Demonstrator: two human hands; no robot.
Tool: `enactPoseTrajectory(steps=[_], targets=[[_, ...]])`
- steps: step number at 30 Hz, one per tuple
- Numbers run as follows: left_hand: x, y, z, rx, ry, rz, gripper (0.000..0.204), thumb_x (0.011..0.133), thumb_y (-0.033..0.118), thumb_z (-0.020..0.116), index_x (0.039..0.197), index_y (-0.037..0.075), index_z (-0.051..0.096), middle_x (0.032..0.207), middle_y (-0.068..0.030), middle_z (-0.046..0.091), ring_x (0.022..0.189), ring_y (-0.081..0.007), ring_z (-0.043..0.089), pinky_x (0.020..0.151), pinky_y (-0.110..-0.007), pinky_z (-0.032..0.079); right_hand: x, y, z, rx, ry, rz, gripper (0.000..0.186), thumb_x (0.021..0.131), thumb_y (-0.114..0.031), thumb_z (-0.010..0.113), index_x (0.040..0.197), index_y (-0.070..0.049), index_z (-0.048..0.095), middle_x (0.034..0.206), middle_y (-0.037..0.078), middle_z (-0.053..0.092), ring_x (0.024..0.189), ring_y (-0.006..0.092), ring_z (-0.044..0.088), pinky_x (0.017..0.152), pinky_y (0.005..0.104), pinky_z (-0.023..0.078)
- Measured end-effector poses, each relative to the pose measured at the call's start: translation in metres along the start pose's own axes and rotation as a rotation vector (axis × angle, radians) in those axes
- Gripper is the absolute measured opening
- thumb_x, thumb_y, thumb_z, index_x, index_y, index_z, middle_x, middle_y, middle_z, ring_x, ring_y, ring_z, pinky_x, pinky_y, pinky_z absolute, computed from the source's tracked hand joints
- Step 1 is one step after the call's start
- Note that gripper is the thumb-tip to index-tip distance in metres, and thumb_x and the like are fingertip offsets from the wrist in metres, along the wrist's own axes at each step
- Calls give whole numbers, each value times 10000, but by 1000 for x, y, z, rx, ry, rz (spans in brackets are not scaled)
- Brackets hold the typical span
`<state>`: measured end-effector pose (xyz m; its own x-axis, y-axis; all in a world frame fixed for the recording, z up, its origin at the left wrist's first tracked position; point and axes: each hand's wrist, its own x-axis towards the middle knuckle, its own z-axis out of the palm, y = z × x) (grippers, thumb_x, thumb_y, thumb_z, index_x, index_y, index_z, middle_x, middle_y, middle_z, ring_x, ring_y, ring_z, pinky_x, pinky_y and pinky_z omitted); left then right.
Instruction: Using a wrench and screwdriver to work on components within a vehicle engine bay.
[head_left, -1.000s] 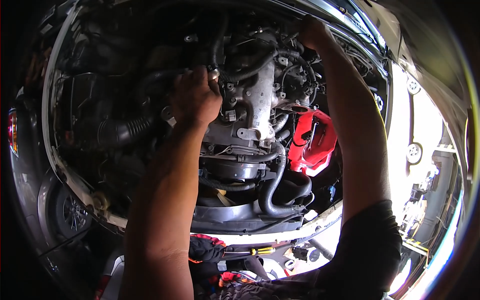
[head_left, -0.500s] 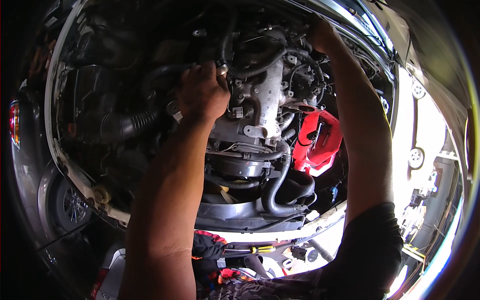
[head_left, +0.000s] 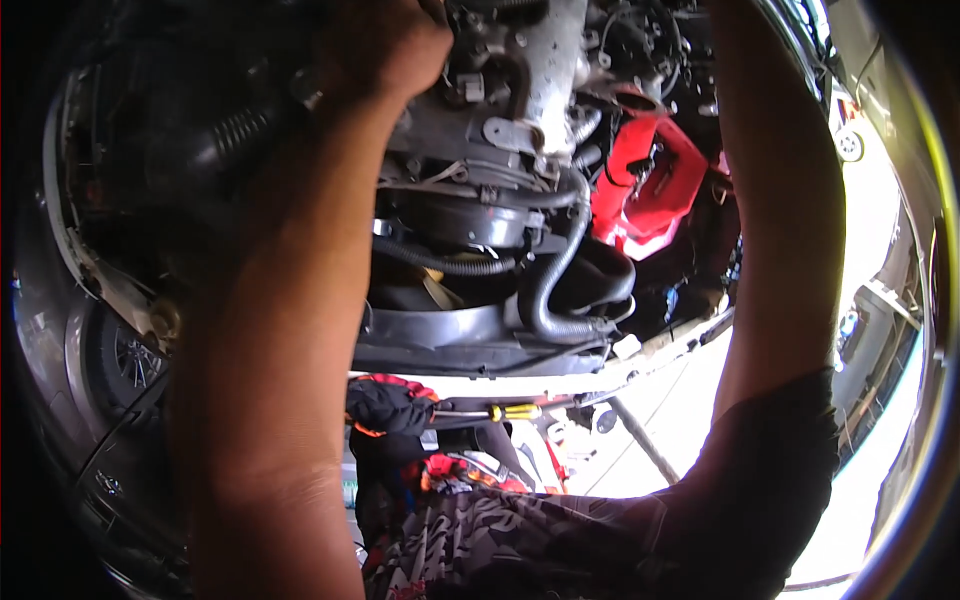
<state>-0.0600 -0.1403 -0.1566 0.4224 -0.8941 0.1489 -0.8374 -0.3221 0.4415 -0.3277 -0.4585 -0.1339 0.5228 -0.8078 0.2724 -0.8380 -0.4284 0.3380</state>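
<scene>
At the top edge my left hand [head_left: 395,45] is curled into a closed grip beside the engine's grey metal cover [head_left: 545,80]. Its fingertips are cut off or dark, so what they hold cannot be made out. My right forearm [head_left: 775,180] reaches up along the right side of the engine bay, with the hand beyond the picture's top edge. Between the arms lie a bent black coolant hose [head_left: 548,300], a ribbed hose [head_left: 450,262] and the fan shroud [head_left: 450,325]. A bright red plastic piece [head_left: 655,185] sits to the right of the metal cover.
Along the front edge of the bay lie a yellow-handled screwdriver [head_left: 515,411] and a dark cloth item with red trim [head_left: 390,402]. A corrugated black intake duct [head_left: 240,137] is on the left. Another vehicle's wheel [head_left: 135,360] shows at far left.
The view has tipped down, so engine and arms sit higher in the picture. My right hand has passed out at the top, and my left hand is now partly cut off.
</scene>
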Motion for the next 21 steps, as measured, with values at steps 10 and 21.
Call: enactPoseTrajectory(steps=[10,21], targets=[[-2,4,-7,37,-10,38,236,965,251,557,1099,60,594,1102,-200,682,1084,-420,628,923,-552,524,6,-5,-4,-237,-150,-112,498,836,-253,756,1267,-52,609,1132,276,685,1056,424,679,884,493,549],[-1,4,-7,15,-8,55,207,930,205,598,1060,44,600,1069,-186,691,1077,-406,628,920,-547,516,-6,-22,-37,417,-114,134,542,892,-285,709,1331,-14,543,1169,283,666,1090,436,656,919,520,542]])
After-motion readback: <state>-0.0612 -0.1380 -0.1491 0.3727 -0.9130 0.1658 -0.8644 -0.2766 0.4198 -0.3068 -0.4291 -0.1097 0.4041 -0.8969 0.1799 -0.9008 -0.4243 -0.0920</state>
